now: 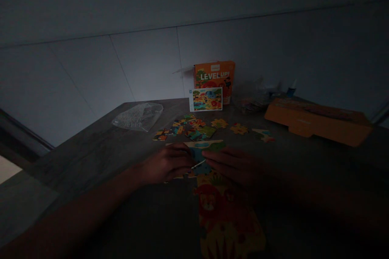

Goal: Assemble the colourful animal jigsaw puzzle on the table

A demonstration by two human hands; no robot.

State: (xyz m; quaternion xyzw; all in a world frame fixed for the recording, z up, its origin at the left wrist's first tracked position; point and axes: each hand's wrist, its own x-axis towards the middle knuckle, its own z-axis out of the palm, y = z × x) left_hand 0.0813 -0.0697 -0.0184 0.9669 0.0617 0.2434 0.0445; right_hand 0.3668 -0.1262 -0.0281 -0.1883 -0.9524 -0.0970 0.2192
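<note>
A partly joined jigsaw puzzle [225, 214] lies on the table before me, with a red lion in its lower part and a blue area near the top. My left hand [170, 162] is closed at the puzzle's upper left, fingers bent together. From the right, my right hand [234, 164] reaches over the upper part, its fingers together. Between the fingertips is a puzzle piece [199, 166] with a pale, slightly raised edge; both hands grip it. My fingers hide some of the blue area. Beyond the hands lie several loose puzzle pieces [199, 132].
A small picture card [207, 100] leans against an orange LEVEL UP! box [215, 73] at the back. At left lies a clear plastic bag [139, 116]. An orange box tray [316, 123] and another plastic bag [252, 99] are at right. The room is dim.
</note>
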